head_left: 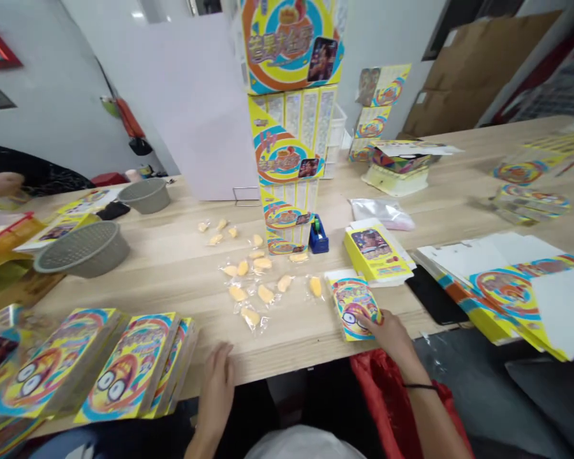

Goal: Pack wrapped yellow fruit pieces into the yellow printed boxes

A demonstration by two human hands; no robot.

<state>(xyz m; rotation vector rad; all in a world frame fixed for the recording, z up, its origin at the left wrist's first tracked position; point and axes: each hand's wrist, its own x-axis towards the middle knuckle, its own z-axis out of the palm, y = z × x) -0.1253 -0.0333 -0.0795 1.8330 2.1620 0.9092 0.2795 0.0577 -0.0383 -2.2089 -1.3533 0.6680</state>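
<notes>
1. Gripped by the right hand (393,335), at the lower right of the frame, is a small printed carton (354,294); the thumb is laid over its face and the corner nearest the hand is held, while the carton lies at the table's (172,271) near edge
2. Nothing is seen to be held by the left hand (218,377), at the lower centre, whose fingers are loosely extended on the table edge
3. Just beyond the gripped carton, a yellow pack (377,254) is set down, with a blue tape dispenser (319,241) to its upper left
4. Across the centre, wrapped yellow pieces (266,293) are scattered loose, and by all appearances have not been dealt with
5. As already built up, a tall box tower (287,153) is seen at the upper centre, and printed stacks (130,370) are lined up at the lower left
6. At the right, printed sheets (504,287) are piled, seemingly unused; whether the gripped carton is filled or sealed cannot be told
</notes>
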